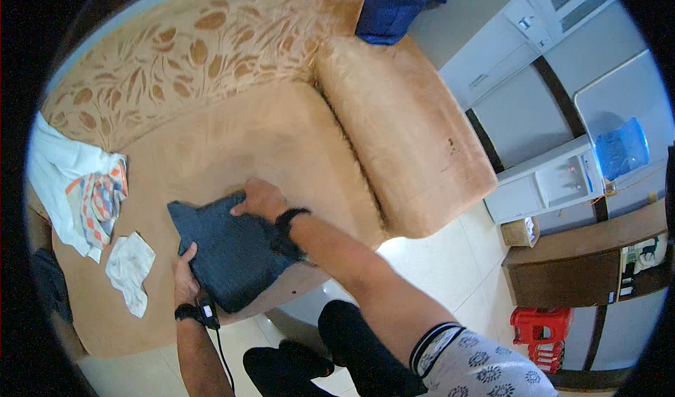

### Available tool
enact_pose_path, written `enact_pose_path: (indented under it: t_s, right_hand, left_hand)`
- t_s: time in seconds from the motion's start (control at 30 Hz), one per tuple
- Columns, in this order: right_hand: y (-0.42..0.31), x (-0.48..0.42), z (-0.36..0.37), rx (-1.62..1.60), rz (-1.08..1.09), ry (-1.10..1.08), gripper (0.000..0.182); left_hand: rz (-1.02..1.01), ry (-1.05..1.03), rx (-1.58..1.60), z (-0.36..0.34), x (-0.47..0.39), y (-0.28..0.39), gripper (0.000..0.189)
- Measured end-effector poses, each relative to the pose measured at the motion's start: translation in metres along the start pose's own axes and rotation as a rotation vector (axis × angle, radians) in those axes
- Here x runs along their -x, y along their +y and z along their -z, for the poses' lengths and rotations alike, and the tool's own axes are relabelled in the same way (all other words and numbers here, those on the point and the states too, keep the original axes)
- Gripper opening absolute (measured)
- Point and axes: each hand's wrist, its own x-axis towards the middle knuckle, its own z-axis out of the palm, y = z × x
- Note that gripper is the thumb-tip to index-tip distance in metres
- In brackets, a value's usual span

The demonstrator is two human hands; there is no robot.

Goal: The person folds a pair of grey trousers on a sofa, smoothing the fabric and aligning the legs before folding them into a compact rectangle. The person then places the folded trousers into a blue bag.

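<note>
A dark grey folded garment (232, 260) lies near the front edge of the sofa seat, one corner poking out at its upper left. My left hand (185, 280) grips its left edge, thumb on top and fingers partly hidden beneath. At the far edge, my right hand (261, 199) has its thumb against the fabric and its fingers curled over the sofa side. Just left of the garment, a small white cloth (130, 270) is spread unevenly. Further left sit a crumpled white cloth (68, 170) and an orange, white and blue patterned cloth (100, 202).
The tan sofa (237, 128) has a thick armrest (390, 133) on the right. A navy garment (393, 9) hangs over its back corner. Beyond the tiled floor (448, 260) stand a water dispenser (553, 181), a brown cabinet (564, 275) and red plastic stools (540, 326).
</note>
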Motion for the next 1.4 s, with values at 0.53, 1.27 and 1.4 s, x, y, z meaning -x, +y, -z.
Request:
enact_pose_path:
  t_s: [0.53, 1.27, 1.4]
  right_hand:
    - [0.201, 0.449, 0.041, 0.203, -0.428, -0.162, 0.034]
    - [0.145, 0.174, 0.415, 0.035, -0.358, 0.176, 0.052]
    - [0.178, 0.068, 0.504, 0.057, -0.195, 0.472, 0.067]
  left_hand:
    - [0.285, 0.219, -0.871, 0.219, 0.402, -0.116, 0.047]
    - [0.454, 0.525, -0.160, -0.078, 0.577, -0.039, 0.058]
    - [0.555, 0.233, -0.488, -0.140, 0.611, -0.099, 0.062]
